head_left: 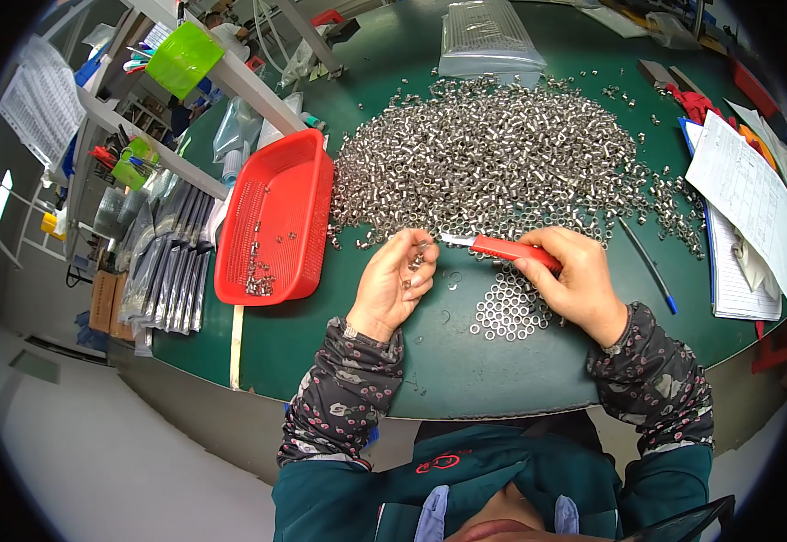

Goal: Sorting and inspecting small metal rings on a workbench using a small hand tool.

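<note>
My left hand (392,285) is closed, with several small metal rings (416,262) in its curled fingers. One ring is pinched between thumb and forefinger, close to the tip of a red-handled knife. My right hand (581,278) grips this knife (500,247) by its handle, its narrow blade pointing left toward the pinched ring. Just beyond both hands spreads a large heap of short metal rings (484,149). A flat cluster of thin rings (509,312) lies on the green table (430,370), below the knife and beside my right hand.
Left of the heap stands a red plastic basket (271,190) with some metal pieces inside. A pen (648,265) and papers (741,181) lie to the right. Clear-bagged goods (488,36) sit at the back. Wrapped packs (172,280) are stacked beyond the table's left edge.
</note>
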Demonstrator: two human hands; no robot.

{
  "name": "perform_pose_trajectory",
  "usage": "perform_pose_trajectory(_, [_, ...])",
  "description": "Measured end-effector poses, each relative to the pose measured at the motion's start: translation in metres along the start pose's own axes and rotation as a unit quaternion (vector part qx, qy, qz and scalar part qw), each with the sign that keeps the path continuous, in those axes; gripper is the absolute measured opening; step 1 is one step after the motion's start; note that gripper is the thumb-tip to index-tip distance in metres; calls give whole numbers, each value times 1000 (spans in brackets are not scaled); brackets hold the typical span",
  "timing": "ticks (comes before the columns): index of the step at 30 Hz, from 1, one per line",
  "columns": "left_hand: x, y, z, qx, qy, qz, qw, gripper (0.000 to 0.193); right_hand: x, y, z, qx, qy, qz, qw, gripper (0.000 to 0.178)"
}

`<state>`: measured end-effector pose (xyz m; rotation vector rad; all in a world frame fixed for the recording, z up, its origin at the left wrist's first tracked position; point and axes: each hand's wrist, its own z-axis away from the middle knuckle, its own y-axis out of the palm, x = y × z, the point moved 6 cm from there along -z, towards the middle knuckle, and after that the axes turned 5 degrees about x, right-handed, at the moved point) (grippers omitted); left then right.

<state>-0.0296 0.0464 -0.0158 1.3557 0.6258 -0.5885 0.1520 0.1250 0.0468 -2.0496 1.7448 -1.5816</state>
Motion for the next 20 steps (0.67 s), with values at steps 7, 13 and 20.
perform_pose_trajectory(7, [-26,-5,4,-98,74,-202,972,16,-1,-1,-1,-12,-2,4,1000,16])
perform_pose_trajectory(13, [-39,10,9,-172,166,-703,670,12,-1,0,-2,-11,-2,14,1000,16])
perform_pose_trajectory(20, [-33,20,7,-209,118,-779,579,13,-1,0,-1,-4,0,7,1000,16])
